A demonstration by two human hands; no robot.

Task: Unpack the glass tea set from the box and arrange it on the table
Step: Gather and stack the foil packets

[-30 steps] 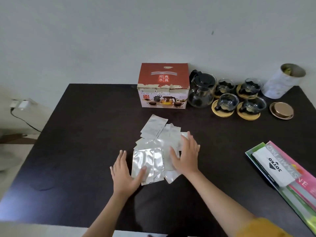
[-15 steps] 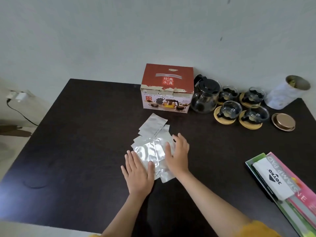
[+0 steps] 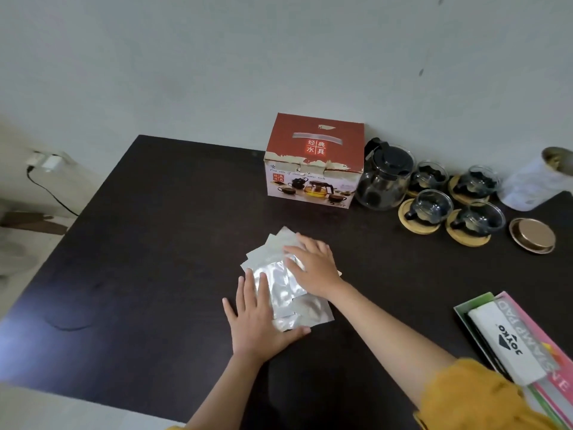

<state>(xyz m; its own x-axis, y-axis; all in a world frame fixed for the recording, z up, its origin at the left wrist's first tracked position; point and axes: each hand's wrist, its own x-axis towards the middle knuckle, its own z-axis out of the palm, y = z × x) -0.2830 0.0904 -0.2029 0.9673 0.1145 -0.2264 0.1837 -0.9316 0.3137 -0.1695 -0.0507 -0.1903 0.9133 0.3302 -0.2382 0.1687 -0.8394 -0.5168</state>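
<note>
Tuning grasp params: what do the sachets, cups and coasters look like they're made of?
Sachets: silvery foil or metallised film, going by the crinkled, mirror-like glare.
Cups: clear glass with dark handles; the coasters show through.
Coasters: pale, matte discs, likely bamboo or wood.

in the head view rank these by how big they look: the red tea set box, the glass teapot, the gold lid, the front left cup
1. red tea set box
2. glass teapot
3. gold lid and front left cup: these look much alike, so I would not rank them.
</note>
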